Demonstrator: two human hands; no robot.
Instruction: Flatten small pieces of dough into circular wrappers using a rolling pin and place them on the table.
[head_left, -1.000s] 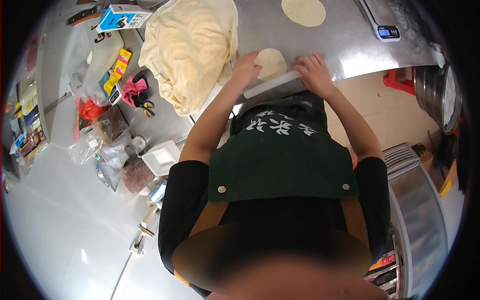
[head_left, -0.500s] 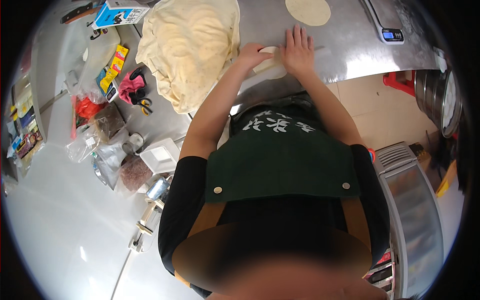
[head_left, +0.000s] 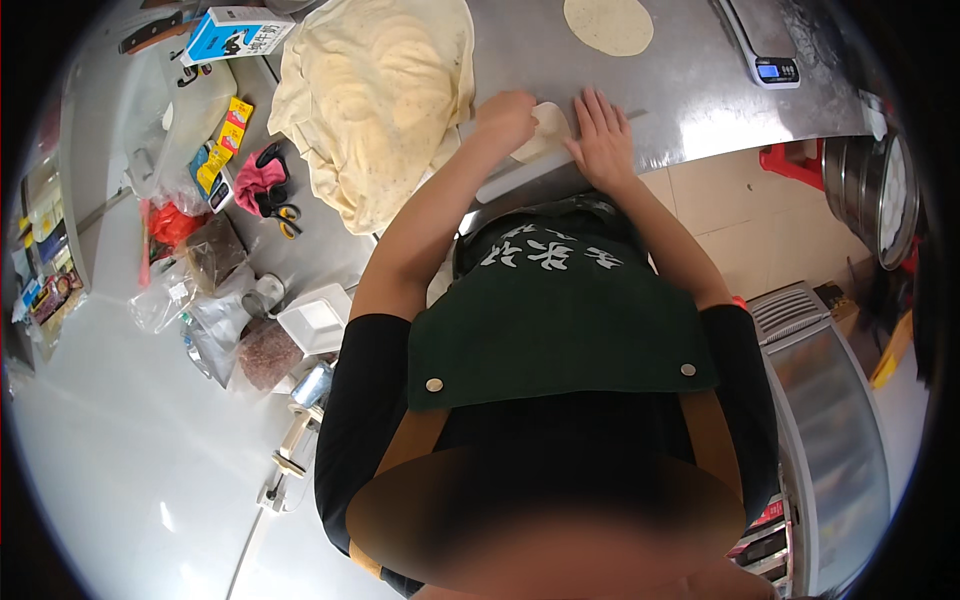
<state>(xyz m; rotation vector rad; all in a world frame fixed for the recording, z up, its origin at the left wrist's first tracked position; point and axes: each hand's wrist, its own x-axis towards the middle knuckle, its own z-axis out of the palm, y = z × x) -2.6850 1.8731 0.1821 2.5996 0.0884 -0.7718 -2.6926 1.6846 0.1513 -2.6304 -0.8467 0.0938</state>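
A small flattened round of dough (head_left: 543, 134) lies on the metal worktop (head_left: 690, 75). My left hand (head_left: 508, 118) is closed at the dough's left edge, its fingers curled and partly hidden. My right hand (head_left: 604, 140) rests beside the dough with fingers stretched out. Under its palm runs a pale rod that looks like a rolling pin (head_left: 525, 176), along the near side of the dough. Farther back lies a larger, thin dough round (head_left: 610, 25). Left of my hands, a big mound is draped in cream cloth (head_left: 375, 90); what it covers is hidden.
A digital scale (head_left: 770, 55) stands at the far right. To the left are a blue and white carton (head_left: 238, 35), a knife (head_left: 155, 32), scissors (head_left: 288, 220), a pink cloth (head_left: 260, 185), plastic bags (head_left: 205, 300) and a white tray (head_left: 318, 318). Metal steamers (head_left: 870, 195) stand right.
The rod and my right hand have come nearer my body, uncovering more of the small dough round. My left hand has curled in at its edge.
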